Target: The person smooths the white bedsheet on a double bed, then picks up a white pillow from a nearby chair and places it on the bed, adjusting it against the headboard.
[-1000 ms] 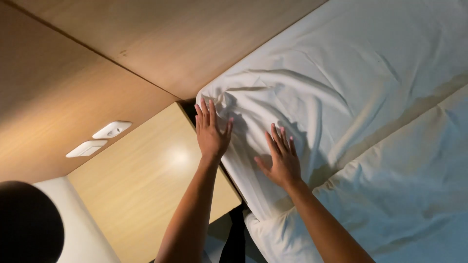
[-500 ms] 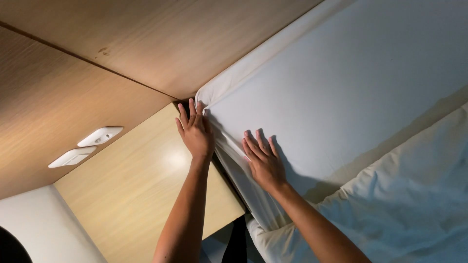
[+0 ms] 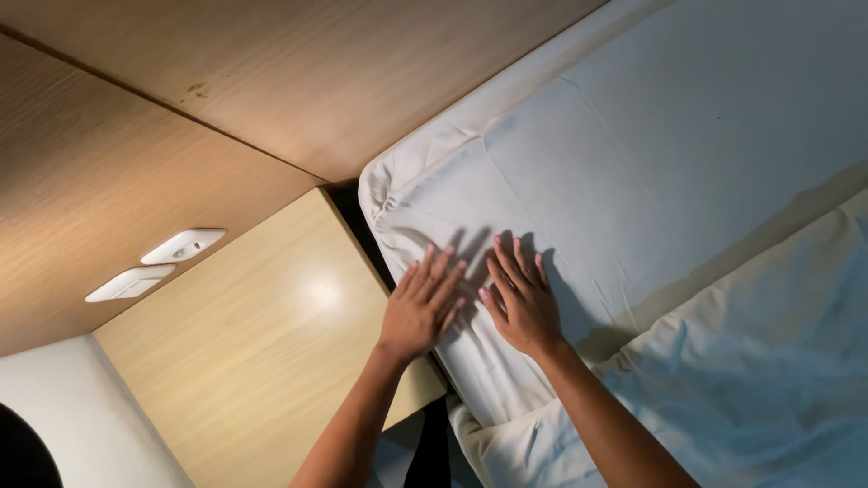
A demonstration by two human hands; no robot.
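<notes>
A broad white fitted cotton sheet (image 3: 651, 181) is covering the mattress and filling the frame from twelve o'clock round to four, its corner (image 3: 398, 185) bunching in small folds near ten o'clock of the bed. A warm brown wooden wall panel (image 3: 271, 81) is running across the top and left, and a pale glossy wooden bedside surface (image 3: 271, 361) is sitting at seven o'clock, just beside the mattress edge with a dark gap (image 3: 357, 221) between them. A crumpled white duvet (image 3: 750, 389) is lying at four to five o'clock, touching the sheet. Two flat white plastic wall switches (image 3: 158, 262) are mounted at nine o'clock. The left hand (image 3: 420, 307) is lying flat on the sheet at the mattress edge, fingers spread and gripping nothing; the right hand (image 3: 520, 303) is pressing flat just beside it, fingers likewise fanned apart. Judging from this, the corner folds look loosely seated, so sideways pressure from the palms could be dragging the fabric off the mattress corner, and fingers straying toward the gap could get pinched against the bedside surface.
</notes>
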